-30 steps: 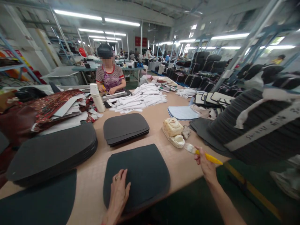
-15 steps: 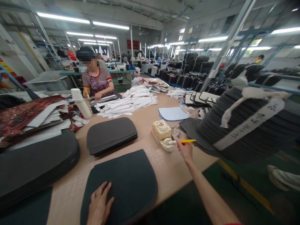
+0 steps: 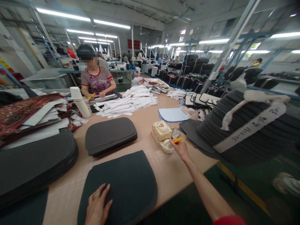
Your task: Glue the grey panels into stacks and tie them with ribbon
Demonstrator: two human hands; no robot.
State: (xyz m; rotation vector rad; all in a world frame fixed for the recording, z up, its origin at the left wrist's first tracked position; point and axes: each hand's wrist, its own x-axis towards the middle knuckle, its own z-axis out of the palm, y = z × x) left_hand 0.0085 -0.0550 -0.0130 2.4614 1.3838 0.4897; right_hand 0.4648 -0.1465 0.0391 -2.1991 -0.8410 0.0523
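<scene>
Brush, one: handle pinched in right hand, fingers closed; bristles hard to make out at white tub | left hand, wrist cut off, fingers spread, grasping nothing, rests on dark panel | directly beyond on worktop, one grey stack, sheets uncountable

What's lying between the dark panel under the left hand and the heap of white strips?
In the head view, a stack of grey panels lies between the dark panel and the white strips, with brown tabletop showing around it.
</scene>
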